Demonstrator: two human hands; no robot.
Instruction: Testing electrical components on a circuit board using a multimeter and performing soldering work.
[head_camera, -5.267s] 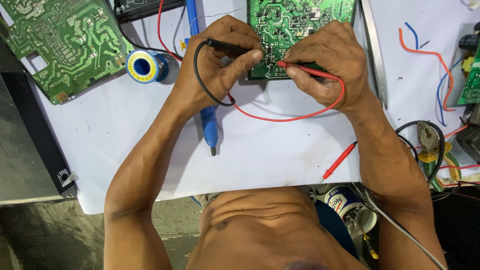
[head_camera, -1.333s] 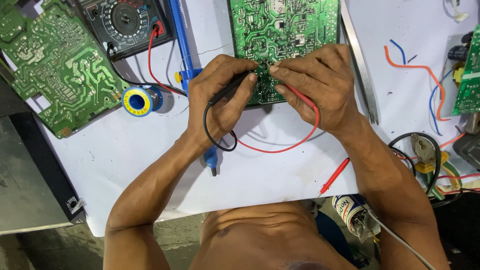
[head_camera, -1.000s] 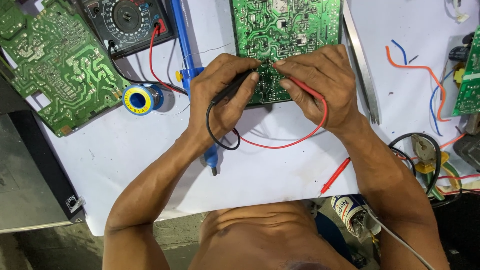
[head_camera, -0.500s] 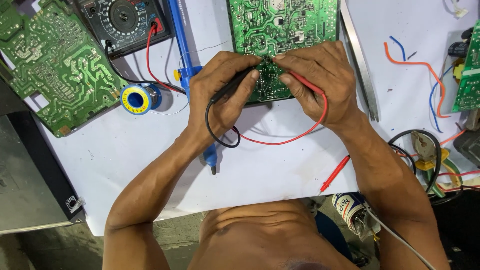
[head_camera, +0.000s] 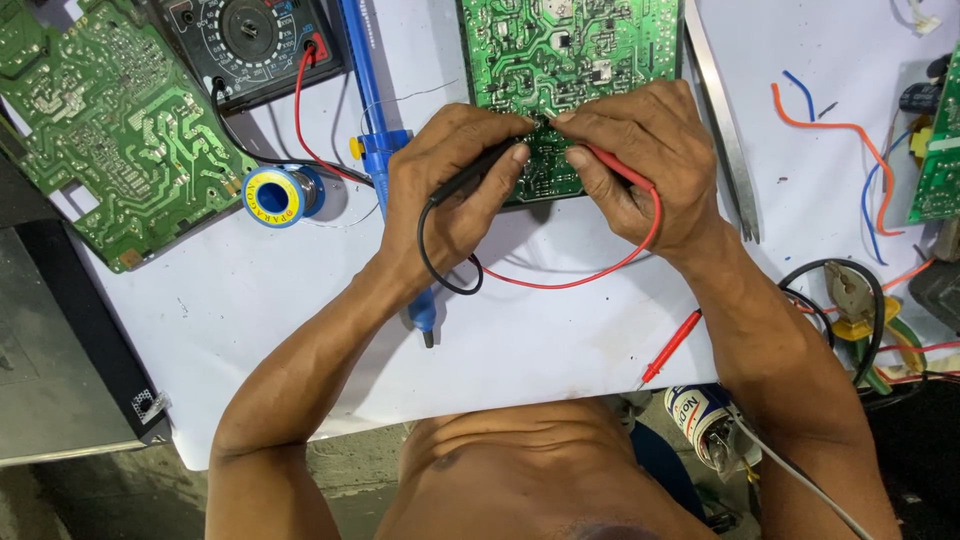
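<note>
A green circuit board lies solder side up at the top middle of the white table. My left hand grips a black test probe, its tip on the board's near edge. My right hand pinches a red test probe, its tip touching the board beside the black one. Black and red leads loop below my hands and run to an analog multimeter at the top left.
A second green board lies at the left, a yellow solder spool beside it. A blue desoldering pump runs under my left hand. Metal tweezers, loose wires, a spare red probe and pliers lie right.
Both probe tips have shifted a little along the board's near edge. The view has drifted, so the multimeter now shows more fully. The hands keep their grips.
</note>
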